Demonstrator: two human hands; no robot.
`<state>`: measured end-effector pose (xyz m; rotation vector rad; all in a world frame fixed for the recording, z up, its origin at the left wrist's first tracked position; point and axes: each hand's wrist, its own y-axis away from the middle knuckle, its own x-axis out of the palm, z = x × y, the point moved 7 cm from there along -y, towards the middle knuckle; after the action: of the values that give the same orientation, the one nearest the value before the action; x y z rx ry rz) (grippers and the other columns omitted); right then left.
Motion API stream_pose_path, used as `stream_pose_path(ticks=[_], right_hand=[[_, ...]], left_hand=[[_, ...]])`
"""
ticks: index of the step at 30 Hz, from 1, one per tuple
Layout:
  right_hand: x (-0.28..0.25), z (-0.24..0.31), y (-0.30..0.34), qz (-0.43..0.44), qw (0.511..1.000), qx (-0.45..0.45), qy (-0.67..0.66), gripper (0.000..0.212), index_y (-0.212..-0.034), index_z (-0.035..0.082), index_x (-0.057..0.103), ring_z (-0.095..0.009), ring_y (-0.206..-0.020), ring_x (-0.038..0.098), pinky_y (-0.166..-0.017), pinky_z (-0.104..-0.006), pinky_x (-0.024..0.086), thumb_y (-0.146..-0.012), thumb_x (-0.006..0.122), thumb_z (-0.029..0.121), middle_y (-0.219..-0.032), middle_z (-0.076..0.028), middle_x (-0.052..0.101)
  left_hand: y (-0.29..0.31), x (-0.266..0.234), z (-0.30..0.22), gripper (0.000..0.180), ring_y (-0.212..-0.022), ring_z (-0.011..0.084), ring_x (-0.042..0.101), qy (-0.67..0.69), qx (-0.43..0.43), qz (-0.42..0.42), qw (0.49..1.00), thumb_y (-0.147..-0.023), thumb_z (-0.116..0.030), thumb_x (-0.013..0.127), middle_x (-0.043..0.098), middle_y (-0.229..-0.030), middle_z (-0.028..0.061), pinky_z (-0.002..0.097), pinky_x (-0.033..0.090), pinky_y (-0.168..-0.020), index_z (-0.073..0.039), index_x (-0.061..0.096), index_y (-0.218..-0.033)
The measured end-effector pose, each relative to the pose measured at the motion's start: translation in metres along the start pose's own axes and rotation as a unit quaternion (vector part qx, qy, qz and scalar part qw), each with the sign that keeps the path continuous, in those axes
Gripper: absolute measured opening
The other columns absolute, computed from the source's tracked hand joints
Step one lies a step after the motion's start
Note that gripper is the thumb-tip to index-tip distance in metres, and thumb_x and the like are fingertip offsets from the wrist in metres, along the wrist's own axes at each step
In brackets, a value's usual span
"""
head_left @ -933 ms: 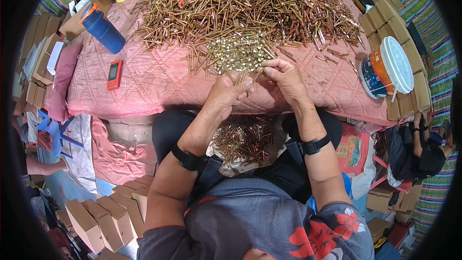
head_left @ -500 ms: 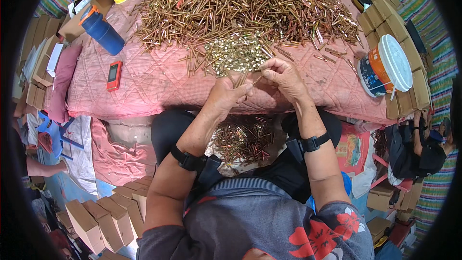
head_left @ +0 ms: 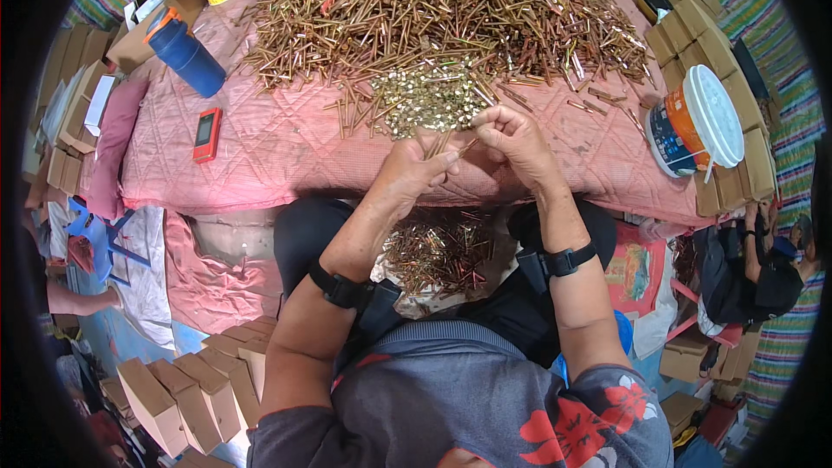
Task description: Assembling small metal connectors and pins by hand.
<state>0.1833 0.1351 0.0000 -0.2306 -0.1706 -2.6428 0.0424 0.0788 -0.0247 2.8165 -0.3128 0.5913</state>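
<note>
My left hand (head_left: 414, 165) is closed round several thin gold-brown sticks (head_left: 439, 144), whose ends poke out past the thumb. Beside it, my right hand (head_left: 515, 140) has thumb and forefinger pinched together at the end of one stick that reaches across from the left hand. Whether a small piece is between those fingertips is too fine to make out. Just beyond both hands lies a heap of small shiny gold pieces (head_left: 420, 95). A big pile of the same thin sticks (head_left: 433, 13) spreads behind it on the pink quilted cover (head_left: 286, 147).
At left are a blue bottle (head_left: 186, 56) with an orange top and a red handheld device (head_left: 206, 135). A white-lidded bucket (head_left: 693, 121) stands at right by cardboard boxes (head_left: 737, 91). More sticks (head_left: 440, 251) lie between my knees. Another person (head_left: 754, 269) is far right.
Both hands keep almost the same place and grip. The fingers of the right hand have shifted very slightly at the stick's end.
</note>
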Motion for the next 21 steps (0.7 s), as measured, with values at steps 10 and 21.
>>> stream_pose_path(ticks=[10, 21], right_hand=[[-0.061, 0.02, -0.001, -0.211, 0.96, -0.12, 0.139, 0.01, -0.083, 0.004, 0.064, -0.003, -0.062, 0.05, -0.054, -0.0192, 0.04, -0.088, 0.063, 0.012, -0.072, 0.004, 0.058], [-0.018, 0.029, -0.019, -0.188, 0.782, -0.222, 0.55, 0.02, -0.096, 0.003, 0.061, -0.035, -0.086, 0.06, -0.075, -0.0412, 0.048, -0.076, 0.062, 0.001, -0.089, -0.016, 0.063]], left_hand=[[0.006, 0.017, 0.0, 0.019, -0.048, 0.0015, 0.04, -0.135, 0.002, 0.092, 0.987, -0.09, -0.018, 0.061, 0.059, -0.069, 0.0004, 0.0163, 0.027, -0.04, 0.0, 0.063, -0.095], [-0.004, -0.008, 0.009, 0.02, -0.062, 0.006, 0.049, 0.077, -0.076, -0.002, 0.994, -0.096, -0.017, 0.052, 0.06, -0.088, 0.0077, 0.0157, 0.034, -0.044, 0.002, 0.057, -0.101]])
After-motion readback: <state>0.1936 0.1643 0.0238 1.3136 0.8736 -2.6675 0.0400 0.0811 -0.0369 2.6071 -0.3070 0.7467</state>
